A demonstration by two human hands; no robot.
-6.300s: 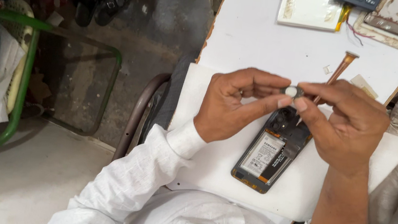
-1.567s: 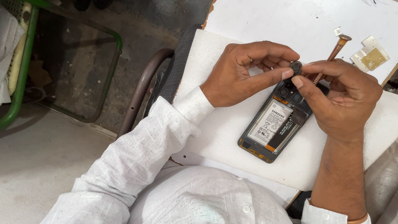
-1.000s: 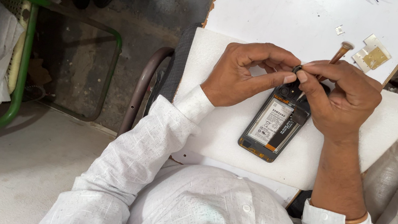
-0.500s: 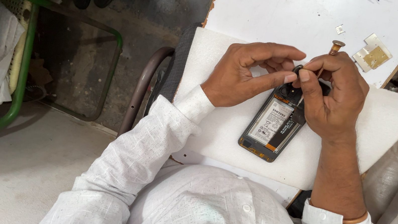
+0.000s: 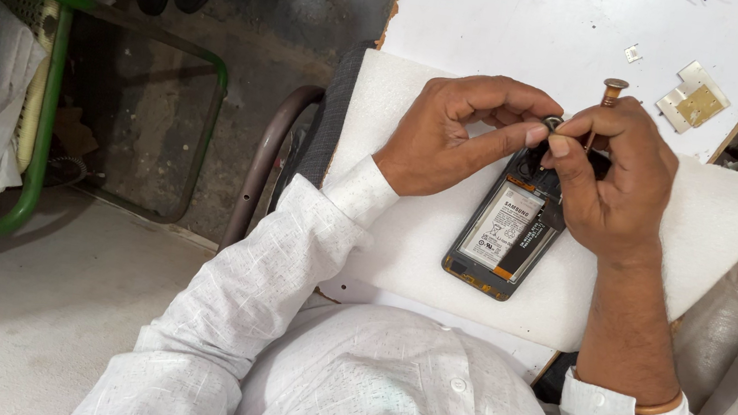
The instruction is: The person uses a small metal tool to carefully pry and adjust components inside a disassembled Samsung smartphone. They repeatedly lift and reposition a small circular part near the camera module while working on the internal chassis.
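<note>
At centre right of the frame, the left hand point(image 5: 452, 138) pinches the top edge of an opened black smartphone with exposed battery point(image 5: 505, 234) while the right hand point(image 5: 617, 177), clamped on a brown-handled screwdriver point(image 5: 610, 94), has tilted it more upright than half a second ago, bearing on the phone's top end.

A white table point(image 5: 523, 20) carries a white foam pad point(image 5: 725, 214). On the pad, under both hands, lies an opened phone point(image 5: 504, 238) — battery showing. Beyond the right hand point(image 5: 611, 186), on the bare table, sit a pale flat bracket point(image 5: 694, 99) and a tiny white scrap point(image 5: 633, 53).
</note>
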